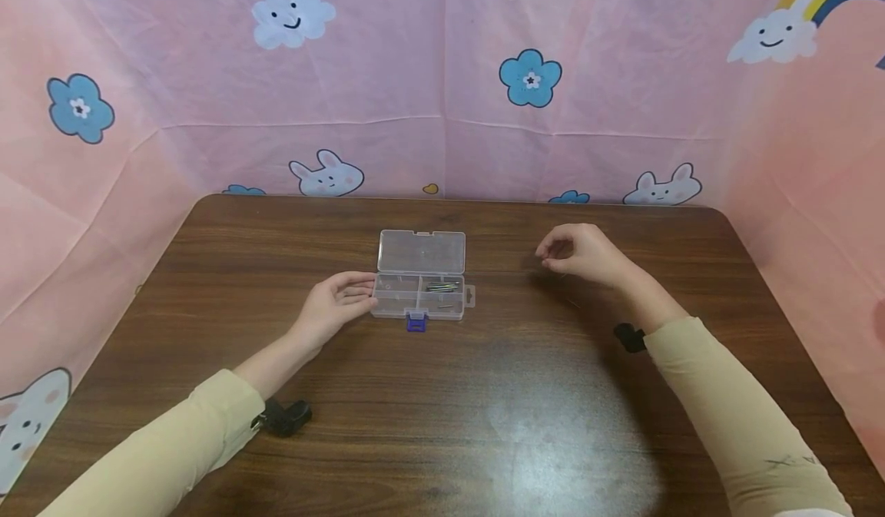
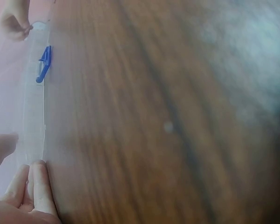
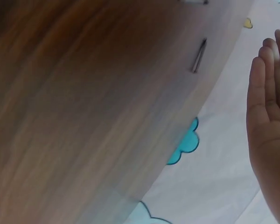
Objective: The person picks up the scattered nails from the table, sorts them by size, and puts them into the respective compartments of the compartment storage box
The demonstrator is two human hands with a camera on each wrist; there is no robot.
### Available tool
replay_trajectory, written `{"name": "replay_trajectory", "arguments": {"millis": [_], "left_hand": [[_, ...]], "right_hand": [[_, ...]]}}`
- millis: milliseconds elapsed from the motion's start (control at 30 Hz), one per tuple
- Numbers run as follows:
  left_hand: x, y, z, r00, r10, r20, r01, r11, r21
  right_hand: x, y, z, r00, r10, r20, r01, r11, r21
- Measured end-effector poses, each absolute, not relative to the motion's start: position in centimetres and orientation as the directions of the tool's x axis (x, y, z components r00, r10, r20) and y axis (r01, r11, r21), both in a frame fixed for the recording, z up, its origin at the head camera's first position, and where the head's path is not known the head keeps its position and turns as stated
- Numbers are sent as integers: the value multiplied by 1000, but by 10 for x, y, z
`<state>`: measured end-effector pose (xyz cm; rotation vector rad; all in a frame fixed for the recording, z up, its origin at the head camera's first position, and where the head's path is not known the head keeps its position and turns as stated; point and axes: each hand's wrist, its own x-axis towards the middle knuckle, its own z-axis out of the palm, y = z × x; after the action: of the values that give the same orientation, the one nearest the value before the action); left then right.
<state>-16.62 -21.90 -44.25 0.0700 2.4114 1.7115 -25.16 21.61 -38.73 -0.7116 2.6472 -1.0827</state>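
Note:
A clear plastic compartment box [image 1: 396, 306] with a blue latch [image 1: 416, 323] stands on the table, its lid [image 1: 422, 252] raised at the back. My left hand [image 1: 332, 306] rests straight fingertips against the box's left end, thumb by the front corner. Several thin metal pins [image 1: 442, 287] lie in the back right compartment, and one small pin [image 1: 445, 306] in the front right one. To the right of the box, my right hand [image 1: 584, 253] is over the table, thumb and fingertips brought together. I cannot tell whether they pinch something small. A dark metal pin [image 3: 199, 56] shows in the right wrist view.
The brown wooden table [image 1: 442, 425] ends at the back and sides against pink printed cloth [image 1: 442, 56]. A clear hanging tab [image 1: 470, 296] sticks out from the box's right side. Black wrist mounts [image 1: 286, 417] hang under both sleeves.

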Motion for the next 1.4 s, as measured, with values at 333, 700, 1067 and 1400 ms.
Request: {"name": "replay_trajectory", "arguments": {"millis": [333, 700, 1067, 1400], "left_hand": [[-168, -221, -444, -980, 152, -131, -73, 343, 937], [-167, -220, -441, -980, 148, -131, -75, 334, 940], [-166, -219, -440, -980, 151, -127, -72, 327, 942], [-167, -219, -441, -980, 149, -131, -78, 319, 945]], "right_hand": [[-254, 236, -395, -886, -463, -18, -330, 657, -678], [-259, 251, -405, -889, -457, -37, -335, 702, -628], [-257, 255, -408, -885, -461, -71, -329, 725, -606], [-255, 254, -408, -884, -462, -73, -334, 731, -595]]}}
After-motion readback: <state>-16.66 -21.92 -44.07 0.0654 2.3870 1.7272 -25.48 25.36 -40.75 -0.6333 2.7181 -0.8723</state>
